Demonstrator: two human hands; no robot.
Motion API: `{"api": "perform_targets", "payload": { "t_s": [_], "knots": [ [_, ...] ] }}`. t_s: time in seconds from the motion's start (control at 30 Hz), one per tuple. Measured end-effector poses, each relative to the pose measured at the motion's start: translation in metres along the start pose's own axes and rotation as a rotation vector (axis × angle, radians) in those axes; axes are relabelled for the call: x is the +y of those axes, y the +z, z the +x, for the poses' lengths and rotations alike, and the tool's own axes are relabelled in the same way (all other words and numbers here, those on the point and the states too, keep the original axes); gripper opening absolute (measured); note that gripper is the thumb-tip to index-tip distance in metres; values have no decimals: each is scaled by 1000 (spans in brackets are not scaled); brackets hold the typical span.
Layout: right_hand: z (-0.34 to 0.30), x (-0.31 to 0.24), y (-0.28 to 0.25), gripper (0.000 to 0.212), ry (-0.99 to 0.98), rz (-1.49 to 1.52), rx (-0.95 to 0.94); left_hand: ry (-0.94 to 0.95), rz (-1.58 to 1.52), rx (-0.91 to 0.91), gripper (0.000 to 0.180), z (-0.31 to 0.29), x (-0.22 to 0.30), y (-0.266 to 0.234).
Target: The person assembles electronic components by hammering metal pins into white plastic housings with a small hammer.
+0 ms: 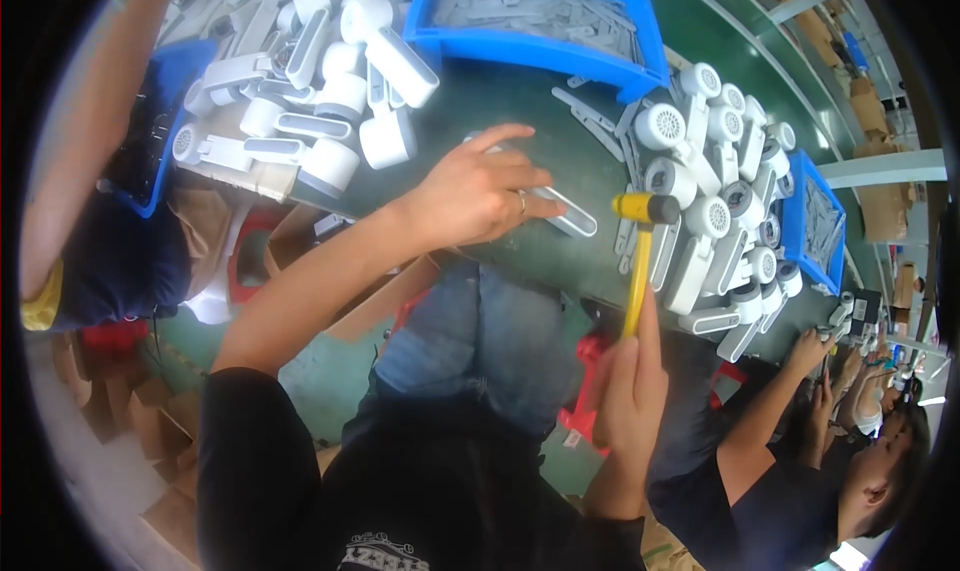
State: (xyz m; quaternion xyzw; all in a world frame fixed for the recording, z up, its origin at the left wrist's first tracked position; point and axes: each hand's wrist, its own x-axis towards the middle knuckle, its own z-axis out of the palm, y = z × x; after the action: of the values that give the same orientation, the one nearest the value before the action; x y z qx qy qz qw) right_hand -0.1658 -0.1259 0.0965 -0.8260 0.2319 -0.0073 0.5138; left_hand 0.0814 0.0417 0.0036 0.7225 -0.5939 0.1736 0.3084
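The right hand (635, 386) grasps a yellow hammer (640, 271); the left hand (490, 193) lies over a white part (574, 219).
The hammer points away from the body, its head to the right of the part. The part lies on the green table (465, 96), partly under the left hand; I cannot tell if the fingers pinch it. White heaps (708, 218) sit on both sides. Farther off, a blue bin (520, 50) holds grey strips (530, 9).

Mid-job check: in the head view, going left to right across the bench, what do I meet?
Left pile of white parts, left hand, elongated white piece at its fingers, yellow mallet, right pile of white parts, right blue bin.
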Motion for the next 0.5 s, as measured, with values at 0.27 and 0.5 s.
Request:
{"api": "perform_targets", "payload": {
  "t_s": [0.27, 0.5],
  "knots": [
    [-15, 22, 9, 59, -70, -83, 103, -16, -8, 3, 17, 4, 1, 0],
    [-5, 42, 16, 59, -242, -240, 119, -13, -22, -2, 20, 6, 3, 1]
  ]
}}
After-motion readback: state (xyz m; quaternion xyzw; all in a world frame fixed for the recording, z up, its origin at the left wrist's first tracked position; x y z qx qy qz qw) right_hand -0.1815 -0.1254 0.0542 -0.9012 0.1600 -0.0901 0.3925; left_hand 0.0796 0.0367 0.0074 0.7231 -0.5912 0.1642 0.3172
